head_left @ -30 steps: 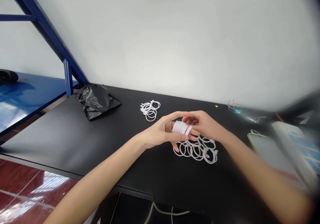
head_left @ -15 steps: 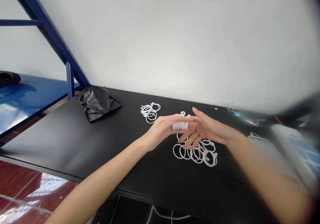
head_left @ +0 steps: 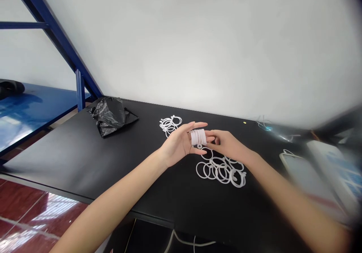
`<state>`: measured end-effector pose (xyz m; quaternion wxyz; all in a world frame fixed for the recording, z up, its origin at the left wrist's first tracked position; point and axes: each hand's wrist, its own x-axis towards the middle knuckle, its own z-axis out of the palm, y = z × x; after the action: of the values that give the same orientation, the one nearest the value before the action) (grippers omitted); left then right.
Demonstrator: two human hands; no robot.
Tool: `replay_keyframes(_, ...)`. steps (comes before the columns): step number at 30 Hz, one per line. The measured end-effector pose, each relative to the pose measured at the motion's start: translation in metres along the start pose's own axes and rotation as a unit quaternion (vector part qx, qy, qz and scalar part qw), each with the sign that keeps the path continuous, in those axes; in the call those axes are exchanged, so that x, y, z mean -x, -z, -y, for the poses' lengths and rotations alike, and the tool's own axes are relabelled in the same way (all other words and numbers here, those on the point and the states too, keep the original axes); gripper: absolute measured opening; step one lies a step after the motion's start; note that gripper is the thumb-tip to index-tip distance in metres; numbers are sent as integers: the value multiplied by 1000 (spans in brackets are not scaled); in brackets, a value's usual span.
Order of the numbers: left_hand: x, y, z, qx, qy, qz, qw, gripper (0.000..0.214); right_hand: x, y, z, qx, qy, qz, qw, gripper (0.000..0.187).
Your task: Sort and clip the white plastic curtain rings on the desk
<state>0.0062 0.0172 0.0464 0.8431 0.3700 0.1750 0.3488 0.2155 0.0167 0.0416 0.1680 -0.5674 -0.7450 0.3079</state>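
Left hand (head_left: 179, 144), grip spread, wears white bands (head_left: 198, 137); right hand (head_left: 228, 143) has a half-curled grip, its hold unclear

Bare left hand (head_left: 180, 143) and right hand (head_left: 229, 144), fingers (head_left: 198, 151) that were slender, slim uncovered forearms (head_left: 113, 198) that narrowed toward the wrists (head_left: 163, 158)

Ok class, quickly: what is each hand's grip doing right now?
Left hand: open, fingers extended, flat white looped bands around its middle fingers.
Right hand: curled at the left hand's fingertips; whether its grip holds anything cannot be told.
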Motion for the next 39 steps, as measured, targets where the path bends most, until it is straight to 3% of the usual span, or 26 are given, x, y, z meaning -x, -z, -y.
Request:
replay_keyframes(5, -3, 5, 4, -15, 27, -54, 998, 37, -1, -5, -3, 87, 32, 14, 996, 19)
replay_keyframes(13, -5, 4, 6, -14, 22, -89, 996, 30, 3, 0, -4, 24, 21, 101, 994, 17)
replay_keyframes(16, -5, 3, 6, -26, 20, -86, 996, 28, 1, 0, -6, 42, 26, 70, 996, 16)
replay_keyframes(19, -5, 3, 6, -37, 13, -104, 994, 25, -3, 6, -12, 47, 0, -4, 999, 16)
replay_keyframes(22, -6, 4, 7, -46, 9, -132, 990, 22, -6, 13, -12, -5, -42, -85, 996, 20)
replay_keyframes(25, -6, 5, 9, -41, 12, -130, 991, 21, -5, 12, -6, -68, -37, -132, 988, 22)
replay_keyframes(31, -6, 5, 10, -4, 6, -93, 996, 21, -1, -4, 1, -40, 50, -134, 989, 20)
replay_keyframes(39, -6, 6, 9, -9, -4, -80, 997, 24, 2, 3, 8, -116, 20, -100, 988, 23)
